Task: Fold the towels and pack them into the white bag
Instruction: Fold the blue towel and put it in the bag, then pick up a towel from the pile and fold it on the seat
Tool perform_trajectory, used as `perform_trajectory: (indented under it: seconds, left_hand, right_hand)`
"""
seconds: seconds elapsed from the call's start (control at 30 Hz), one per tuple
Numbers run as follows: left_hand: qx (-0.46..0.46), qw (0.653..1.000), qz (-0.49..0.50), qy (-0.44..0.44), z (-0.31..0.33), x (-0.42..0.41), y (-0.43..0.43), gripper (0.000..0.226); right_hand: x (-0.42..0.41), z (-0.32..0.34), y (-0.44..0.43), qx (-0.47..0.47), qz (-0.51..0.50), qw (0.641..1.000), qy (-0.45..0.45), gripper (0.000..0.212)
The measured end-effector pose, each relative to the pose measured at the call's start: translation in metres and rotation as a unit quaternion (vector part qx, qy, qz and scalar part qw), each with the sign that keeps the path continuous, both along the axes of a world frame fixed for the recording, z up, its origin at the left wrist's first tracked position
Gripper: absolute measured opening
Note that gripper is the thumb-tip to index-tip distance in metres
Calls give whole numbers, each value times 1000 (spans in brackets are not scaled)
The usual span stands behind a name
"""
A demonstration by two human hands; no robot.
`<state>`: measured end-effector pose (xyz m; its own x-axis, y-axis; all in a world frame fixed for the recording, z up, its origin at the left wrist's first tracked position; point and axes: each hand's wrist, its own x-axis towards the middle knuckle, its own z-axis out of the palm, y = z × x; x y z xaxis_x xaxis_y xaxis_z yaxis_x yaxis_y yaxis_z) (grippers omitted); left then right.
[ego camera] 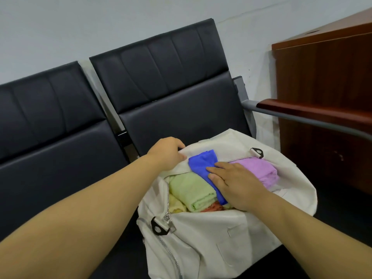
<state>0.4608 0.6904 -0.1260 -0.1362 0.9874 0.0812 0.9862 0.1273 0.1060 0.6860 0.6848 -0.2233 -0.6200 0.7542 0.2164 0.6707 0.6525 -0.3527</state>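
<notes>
1. The white bag (211, 234) is a soft holdall of matte, canvas-like fabric. It sits on the right-hand seat of the bench (60, 168), with its top opening spread wide.
2. The bench has black, smooth padded cushions with stitched vertical panels in the backrests. A grey metal frame carries a glossy red-brown wooden armrest (302, 109) at the right end.
3. The left hand (167, 153) is at the far left rim of the opening. Its grip is closed on the bag fabric, with the fingers curled over the edge.
4. The right hand (237, 186) lies palm-down inside the opening. Its grip is not closed: the fingers are extended and rest flat on the blue towel (203, 162).
5. The blue towel is a folded strip of fine, plush pile. It lies diagonally across the opening, and its far end rests on the bag's rim.
6. The green towel (191, 192) is a pale, looped-pile roll that lies just left of the blue towel, inside the bag.
7. The purple towel (259, 170) is a folded, fleecy block to the right, partly under the right hand.
8. The edges of a yellow towel (177, 204) and an orange towel (213, 207) show beneath the green roll.
9. A silver metal zipper (168, 200) runs along the left edge of the opening. A black ring fitting (159, 226) is fixed at the near end.
10. A red-brown wooden cabinet (326, 77) stands to the right, against the pale wall (100, 27).
</notes>
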Motion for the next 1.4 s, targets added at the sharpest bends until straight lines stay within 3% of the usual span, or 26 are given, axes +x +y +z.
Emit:
perform_trajectory:
  seconds: [0.1,0.23,0.33,0.5,0.57,0.7,0.8,0.9,0.97,1.1,1.4]
  left_hand:
    - [64,995,19,-68,-1,-2,4,16]
    - [190,975,23,-113,2,5,6,27]
    - [221,968,24,-120,-2,7,4,23]
    - [230,968,21,-102,2,6,0,23]
    - [215,972,23,-95,3,7,-1,21]
    - [142,985,34,-90,-1,9,-12,28]
    - [112,986,26,-124,-3,8,-39,40]
    - [114,981,29,-153,-3,7,-81,45]
    - [124,976,43,-171,-4,-1,-120,48]
    - [117,979,71,-153,-15,-28,-224,54]
    - [61,975,192,-96,-44,-159,-468,61]
  right_hand:
    - [-3,0,1,8,28,998,-58,47]
    - [-7,-9,15,-9,17,995,-103,64]
    - [-12,-4,20,-43,19,986,-159,47]
    - [-23,12,27,-102,4,974,-201,50]
    - [-25,19,31,-130,-12,976,-176,43]
    - [-20,17,24,-172,-72,982,-43,11]
    - [-7,11,0,-149,-64,985,55,25]
    - [4,18,-35,-133,-99,978,125,36]
    - [-1,27,-61,-77,-114,986,91,53]
    - [-26,41,-120,12,-105,993,47,59]
    - [-181,53,-293,50,109,992,-25,61]
